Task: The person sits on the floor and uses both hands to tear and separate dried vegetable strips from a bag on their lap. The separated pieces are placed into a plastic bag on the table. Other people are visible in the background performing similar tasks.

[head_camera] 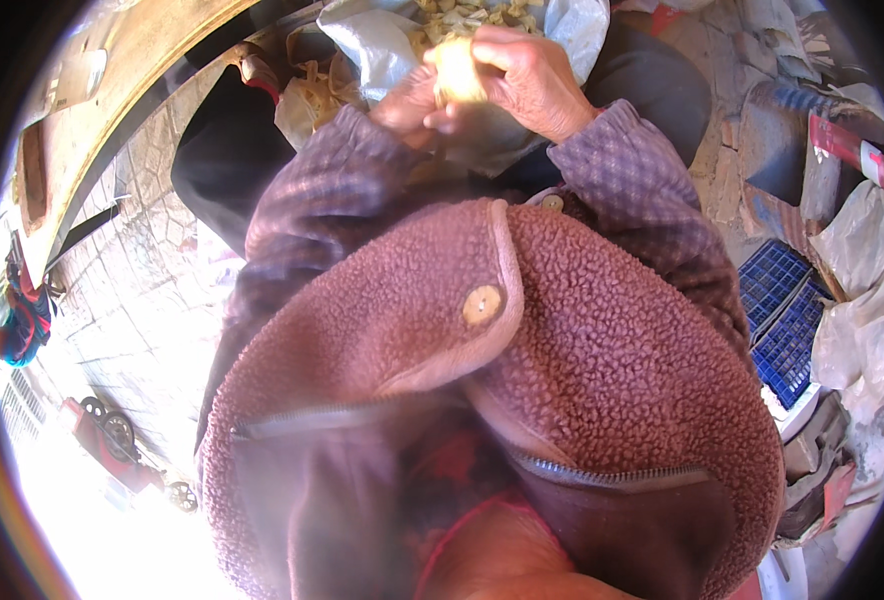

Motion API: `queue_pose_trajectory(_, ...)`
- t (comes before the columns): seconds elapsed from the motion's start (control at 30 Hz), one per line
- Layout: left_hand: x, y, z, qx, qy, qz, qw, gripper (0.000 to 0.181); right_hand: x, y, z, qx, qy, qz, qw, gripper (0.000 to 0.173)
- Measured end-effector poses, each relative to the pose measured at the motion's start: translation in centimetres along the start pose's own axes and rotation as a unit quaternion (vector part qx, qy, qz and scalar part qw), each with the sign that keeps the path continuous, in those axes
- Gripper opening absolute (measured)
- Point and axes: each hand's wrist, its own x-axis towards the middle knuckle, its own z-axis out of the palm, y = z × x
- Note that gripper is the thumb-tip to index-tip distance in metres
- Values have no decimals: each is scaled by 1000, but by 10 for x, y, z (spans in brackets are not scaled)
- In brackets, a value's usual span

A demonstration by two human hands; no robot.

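Both my hands are near the top of the view, over my lap. A pale yellow, overexposed lump [460,69], its kind unclear, sits between them. The fingers of my right hand [528,79] are closed around its right side. My left hand [410,105] holds it from the left, its fingertips blurred. Beyond the hands lies a whitish plastic sack [363,37] with many pale yellowish pieces [479,13] on it. A yellowish plastic bag [307,101] stands to the left of the sack.
Blue plastic crates [787,360], crumpled clear plastic [858,247] and a red and white package [847,148] lie at the right. A curved wooden edge [142,64] spans the upper left. A red wheeled object [116,442] and a person [28,319] are on the paving at the left.
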Motion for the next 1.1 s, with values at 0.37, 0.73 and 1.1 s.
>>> queue_pose_trajectory(0.37, -4, 14, 26, 355, 233, 189, 885, 32, 6, -6, 11, 10, 53, 160, 986, 15)
queue_pose_trajectory(0.73, 10, -1, 0, 385, 264, 175, 867, 15, -8, -2, 26, -87, 98, 30, 991, 17)
queue_pose_trajectory(1.1, -20, 7, 11, 189, 181, 54, 964, 24, -5, 20, 12, 395, 151, 283, 861, 26)
